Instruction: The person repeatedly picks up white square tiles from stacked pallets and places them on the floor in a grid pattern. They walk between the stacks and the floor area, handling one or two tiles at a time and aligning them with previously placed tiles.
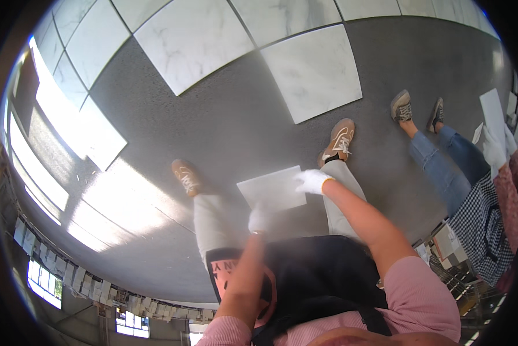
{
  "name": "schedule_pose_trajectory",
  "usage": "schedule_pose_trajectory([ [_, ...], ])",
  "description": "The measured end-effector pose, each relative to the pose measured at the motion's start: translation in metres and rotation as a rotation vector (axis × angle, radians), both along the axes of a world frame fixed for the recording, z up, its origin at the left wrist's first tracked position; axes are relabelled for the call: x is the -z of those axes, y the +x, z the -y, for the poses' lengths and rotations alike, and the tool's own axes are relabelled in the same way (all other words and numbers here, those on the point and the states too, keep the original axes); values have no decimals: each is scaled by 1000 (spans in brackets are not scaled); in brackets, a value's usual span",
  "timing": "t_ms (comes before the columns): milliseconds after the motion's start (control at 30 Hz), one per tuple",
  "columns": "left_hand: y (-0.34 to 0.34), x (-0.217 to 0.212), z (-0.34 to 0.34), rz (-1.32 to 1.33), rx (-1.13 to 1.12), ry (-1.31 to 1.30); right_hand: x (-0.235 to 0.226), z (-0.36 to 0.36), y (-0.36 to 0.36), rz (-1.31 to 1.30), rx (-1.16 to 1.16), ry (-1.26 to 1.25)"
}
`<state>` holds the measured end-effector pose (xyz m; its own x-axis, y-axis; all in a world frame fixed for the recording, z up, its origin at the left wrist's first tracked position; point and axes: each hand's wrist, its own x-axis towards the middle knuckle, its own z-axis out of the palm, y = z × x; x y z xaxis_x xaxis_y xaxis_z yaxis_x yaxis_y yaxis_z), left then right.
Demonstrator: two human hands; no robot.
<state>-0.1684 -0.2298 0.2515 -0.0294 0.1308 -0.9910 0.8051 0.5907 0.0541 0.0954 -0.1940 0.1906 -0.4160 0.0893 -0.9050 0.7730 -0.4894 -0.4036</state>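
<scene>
A thin white marble-look tile (pixel 275 188) is held tilted in front of my legs, above the grey floor. My right hand (pixel 312 182), in a white knit glove with a yellow cuff edge, is closed on the tile's right edge, fingers lying over its face. At the near edge, toward the left, is my left hand (pixel 259 219), also in a white glove. It overlaps the tile there, but its fingers are blurred, so their grip cannot be made out.
Large white marble-look slabs (pixel 311 72) lie in rows across the floor ahead, some jutting toward me. Another slab (pixel 101 134) lies at the left by bright sunlight. A co-worker's gloved hands (pixel 494 147) hold a white piece (pixel 491 114) at the right. My shoes (pixel 185 177) stand apart.
</scene>
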Motion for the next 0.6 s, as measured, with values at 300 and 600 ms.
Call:
schedule_pose_trajectory([
  [300,-23,-139,-20,449,334,325,-167,-18,-154,-183,293,133],
  [600,-252,-267,-77,396,-1641,434,-289,-104,-59,340,200,315],
])
